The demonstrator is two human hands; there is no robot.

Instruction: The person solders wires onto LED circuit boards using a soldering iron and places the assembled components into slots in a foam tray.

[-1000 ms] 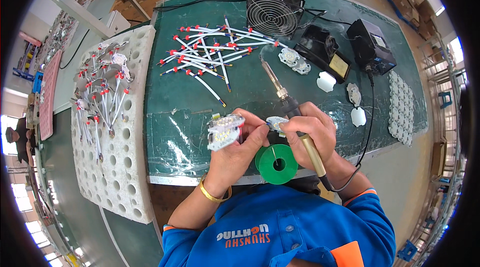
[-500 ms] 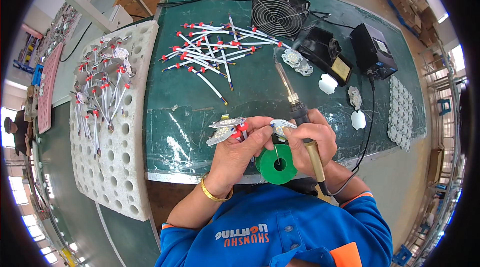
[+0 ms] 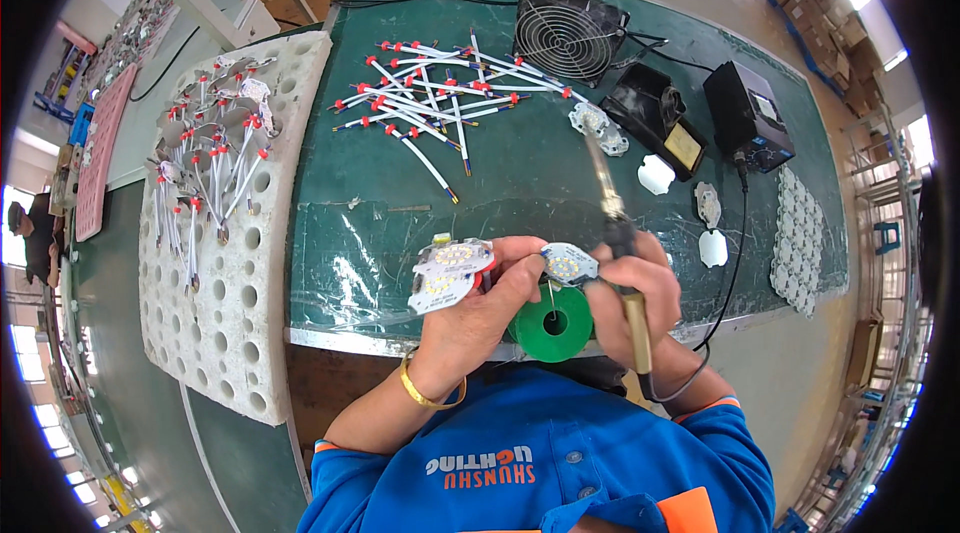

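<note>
My left hand point(image 3: 478, 311) is closed around several white LED boards point(image 3: 447, 273), fanned out on its left side with red wire collars between them. Its thumb and forefinger pinch the edge of another LED board point(image 3: 568, 264), whose yellow chips face up. At that board's other edge are the fingertips of my right hand point(image 3: 640, 298), which grips a soldering iron point(image 3: 635, 325). The iron points up and away from me, its tip blurred. Just below the single board stands a green solder spool point(image 3: 570, 338), a strand of solder rising from its centre.
White wires with red collars point(image 3: 425, 98) lie heaped at the far middle. Behind them is a black fan point(image 3: 568, 33). At the right are an iron stand point(image 3: 650, 113), a black power box point(image 3: 748, 113) and a sheet of boards point(image 3: 797, 243). A foam block point(image 3: 225, 308) holds wired discs at the left.
The single board has turned so its chip side shows more fully, and the fanned boards have tilted flatter. My right hand has shifted slightly right, the iron moving with it.
</note>
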